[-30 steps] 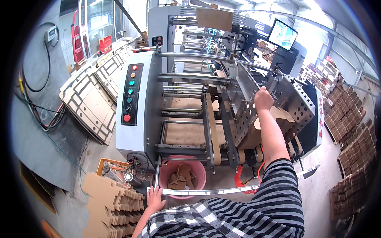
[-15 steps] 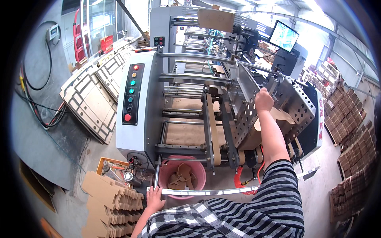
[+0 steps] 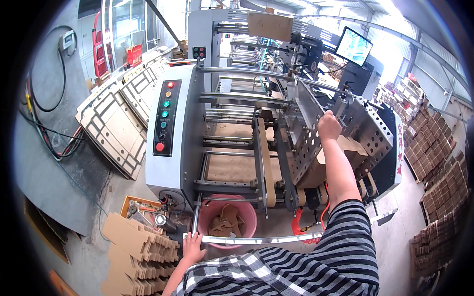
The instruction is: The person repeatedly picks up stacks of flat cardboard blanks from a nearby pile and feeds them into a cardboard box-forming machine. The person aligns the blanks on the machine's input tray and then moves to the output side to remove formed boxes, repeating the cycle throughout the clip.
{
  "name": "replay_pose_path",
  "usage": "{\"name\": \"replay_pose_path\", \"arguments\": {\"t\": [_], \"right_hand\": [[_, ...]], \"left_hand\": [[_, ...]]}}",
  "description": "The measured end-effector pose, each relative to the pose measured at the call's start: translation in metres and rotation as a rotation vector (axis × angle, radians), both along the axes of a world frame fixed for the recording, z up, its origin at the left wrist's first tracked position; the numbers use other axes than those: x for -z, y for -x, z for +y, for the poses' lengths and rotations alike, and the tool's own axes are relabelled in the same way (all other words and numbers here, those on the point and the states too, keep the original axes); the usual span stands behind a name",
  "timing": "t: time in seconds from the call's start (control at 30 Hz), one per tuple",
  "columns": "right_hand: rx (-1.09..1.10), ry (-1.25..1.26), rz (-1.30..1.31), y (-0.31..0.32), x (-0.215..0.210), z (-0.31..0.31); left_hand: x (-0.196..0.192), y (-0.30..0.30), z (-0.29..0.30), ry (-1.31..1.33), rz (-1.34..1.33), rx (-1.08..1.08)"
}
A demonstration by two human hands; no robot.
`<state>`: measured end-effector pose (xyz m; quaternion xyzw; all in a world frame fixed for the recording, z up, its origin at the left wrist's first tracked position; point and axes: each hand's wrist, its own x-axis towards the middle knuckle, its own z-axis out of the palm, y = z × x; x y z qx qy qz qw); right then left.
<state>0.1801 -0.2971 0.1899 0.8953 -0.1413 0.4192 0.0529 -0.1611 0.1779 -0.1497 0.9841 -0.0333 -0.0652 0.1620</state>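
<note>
My right hand (image 3: 329,127) is closed at the upper edge of a perforated metal plate (image 3: 302,155), part of the grey machine in front of me. Beneath my right forearm, brown cardboard (image 3: 316,170) stands between this plate and a second perforated plate (image 3: 377,133). Near my body, my left hand (image 3: 194,247) lies with its fingers outstretched over the left end of a curved, shiny metal bar (image 3: 256,240). Just past that bar sits a pink tub (image 3: 252,217) with cardboard scraps in it.
A panel of coloured buttons (image 3: 164,118) faces up on the machine's left housing. Stacked cardboard blanks (image 3: 136,241) stand beside my left hand, near an orange tray (image 3: 129,204) of tools. Wooden die boards (image 3: 108,126) lean at left; bundled cardboard (image 3: 429,140) fills the right side.
</note>
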Motion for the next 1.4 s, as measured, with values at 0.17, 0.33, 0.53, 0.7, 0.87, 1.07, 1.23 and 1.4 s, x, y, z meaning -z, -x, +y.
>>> {"name": "replay_pose_path", "arguments": {"t": [0.17, 0.33, 0.53, 0.7, 0.87, 1.07, 1.23, 1.4], "right_hand": [[-0.008, -0.015, 0.005, -0.001, 0.001, -0.001], [-0.01, -0.011, 0.007, 0.0, 0.0, 0.0], [-0.002, -0.025, 0.027, 0.0, 0.0, 0.0], [0.008, -0.014, 0.015, 0.0, 0.0, 0.0], [-0.023, -0.029, -0.003, 0.002, -0.001, 0.001], [-0.011, -0.016, 0.0, 0.003, -0.001, 0.001], [-0.006, -0.01, 0.003, 0.003, -0.001, 0.001], [-0.045, -0.043, -0.019, 0.003, -0.001, 0.001]], "left_hand": [[-0.003, 0.001, 0.0, 0.013, -0.014, 0.003], [-0.015, 0.003, -0.003, 0.026, 0.012, -0.006], [-0.018, 0.003, -0.004, 0.023, 0.003, -0.001], [-0.014, 0.002, -0.002, 0.029, -0.014, 0.002], [-0.018, 0.003, -0.002, 0.041, 0.01, -0.005], [-0.02, 0.002, -0.002, 0.032, 0.012, 0.009], [-0.018, 0.002, -0.001, 0.035, 0.001, 0.013], [-0.02, 0.002, -0.002, 0.04, 0.009, 0.006]]}}
